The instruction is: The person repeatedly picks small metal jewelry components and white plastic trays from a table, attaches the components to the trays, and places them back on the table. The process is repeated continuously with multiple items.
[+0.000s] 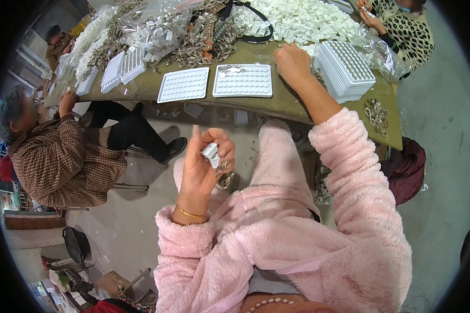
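My left hand [206, 159] is raised over my lap, fingers curled around small white plastic pieces [211, 152]. A silvery bit shows below them by the palm, too small to name. My right hand [293, 63] reaches onto the table at the edge of a large pile of small white plastic pieces [297, 20]. Its fingers are bent, and what they pinch, if anything, is hidden. Left of that hand lies a white tray [244, 87] with rows of round hollows and a few silvery pieces in its top row. A second white tray [183, 85] lies beside it.
A tall stack of filled white trays [344, 73] stands right of my right hand. Tangled metal parts [209, 34] and clear plastic bags [162, 26] cover the table's back. One person [68, 151] sits at left, another [404, 31] at far right. Metal parts [376, 115] lie near the right corner.
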